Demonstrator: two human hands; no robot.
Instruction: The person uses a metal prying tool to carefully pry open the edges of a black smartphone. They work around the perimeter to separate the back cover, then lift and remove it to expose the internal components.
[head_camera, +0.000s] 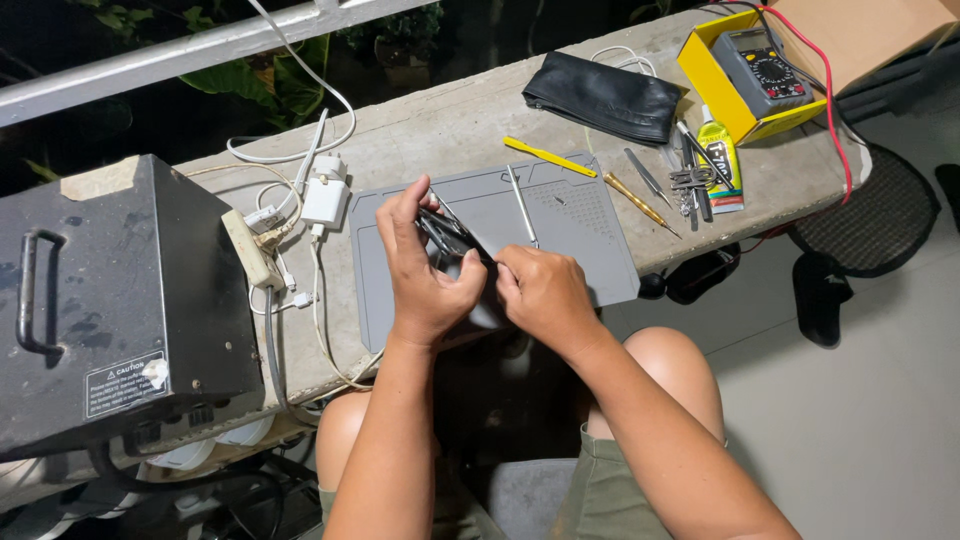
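Both hands up over the grey work mat (590, 250): left hand (425, 270) grasping a small dark device (455, 245), tilted w/ edge up so right hand (545, 295) can pinch at its near end. Tools lie right of the mat, w/in reach. Yellow box (705, 75) holds a multimeter (770, 70)

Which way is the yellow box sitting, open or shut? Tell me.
Open. The yellow box has no lid on, and a grey meter lies face up inside it.
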